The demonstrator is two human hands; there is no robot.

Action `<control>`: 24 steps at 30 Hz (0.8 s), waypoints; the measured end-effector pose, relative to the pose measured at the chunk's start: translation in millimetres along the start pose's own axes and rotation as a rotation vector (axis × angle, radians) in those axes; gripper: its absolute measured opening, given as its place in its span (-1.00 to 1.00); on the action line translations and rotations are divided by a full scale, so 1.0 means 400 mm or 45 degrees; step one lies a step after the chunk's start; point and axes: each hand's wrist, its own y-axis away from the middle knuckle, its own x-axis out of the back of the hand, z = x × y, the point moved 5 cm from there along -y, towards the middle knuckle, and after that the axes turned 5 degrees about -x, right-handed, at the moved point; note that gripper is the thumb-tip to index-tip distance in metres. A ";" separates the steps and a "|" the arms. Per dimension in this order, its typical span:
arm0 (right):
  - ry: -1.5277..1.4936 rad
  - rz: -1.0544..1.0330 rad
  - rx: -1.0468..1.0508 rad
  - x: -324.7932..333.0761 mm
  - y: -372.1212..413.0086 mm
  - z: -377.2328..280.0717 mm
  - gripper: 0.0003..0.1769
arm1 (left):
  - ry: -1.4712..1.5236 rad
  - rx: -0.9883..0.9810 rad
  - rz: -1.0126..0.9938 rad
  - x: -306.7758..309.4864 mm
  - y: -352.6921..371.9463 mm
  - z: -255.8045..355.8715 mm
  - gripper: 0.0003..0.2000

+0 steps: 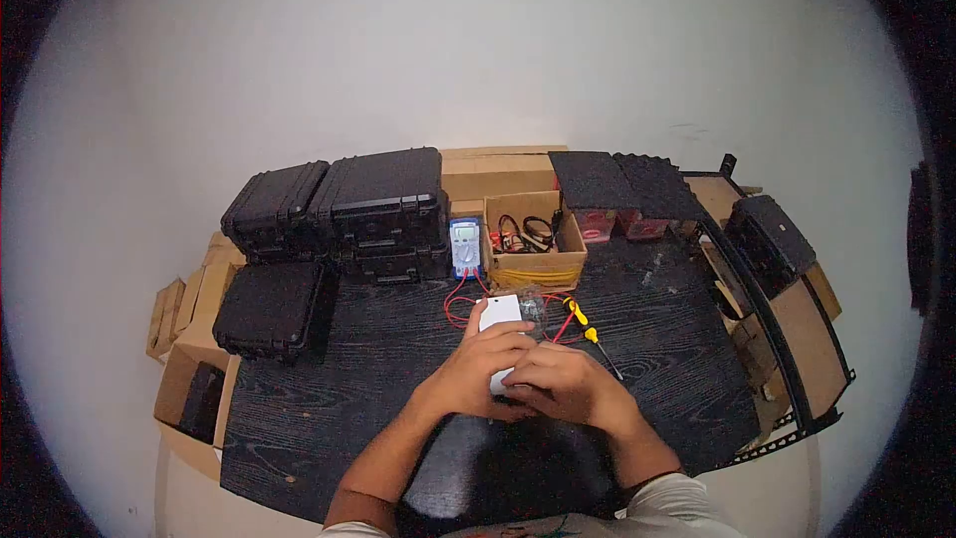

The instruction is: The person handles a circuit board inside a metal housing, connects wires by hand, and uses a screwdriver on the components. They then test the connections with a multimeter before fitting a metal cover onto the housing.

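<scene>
Near the middle of the dark table [378, 389], my left hand [478, 364] is wrapped round a flat white object [501, 311] with a small dark hole near its top. My right hand [563, 379] lies against its right side, fingers bent over its lower part and partly over my left fingers. Beyond them stands a blue multimeter [465, 247] with red leads [456, 307]. A clear plastic bag [533, 309] is just right of the white object. Farther right lie a yellow-handled screwdriver [594, 337] and another yellow item [575, 311].
An open cardboard box [538, 269] holds black and red cables. Black hard cases [383, 199] are stacked at the back left, with another case [267, 309] in front. Black panels [627, 184] cover red items at the back right. A black metal rack [772, 319] stands along the right edge.
</scene>
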 end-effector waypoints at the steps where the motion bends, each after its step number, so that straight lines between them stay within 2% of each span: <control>1: 0.025 -0.004 -0.011 -0.003 0.001 0.002 -0.77 | 0.002 0.004 0.001 0.000 0.000 -0.001 -0.29; 3: 0.076 -0.013 -0.034 -0.012 0.000 0.007 -0.76 | 0.009 0.012 0.003 -0.001 0.000 -0.004 -0.29; 6: 0.009 0.110 -0.045 -0.002 -0.013 -0.022 -0.75 | 0.026 0.001 0.015 0.007 -0.002 0.004 -0.29; 9: -0.066 0.017 0.076 -0.005 -0.007 -0.007 -0.76 | -0.001 0.000 0.005 0.001 0.003 -0.004 -0.29; 18: 0.060 0.108 -0.043 -0.010 -0.003 -0.007 -0.79 | 0.027 0.013 0.002 0.003 0.000 0.000 -0.31; 24: -0.032 0.049 0.037 -0.007 -0.007 -0.006 -0.80 | 0.021 0.004 0.002 0.001 0.001 -0.004 -0.31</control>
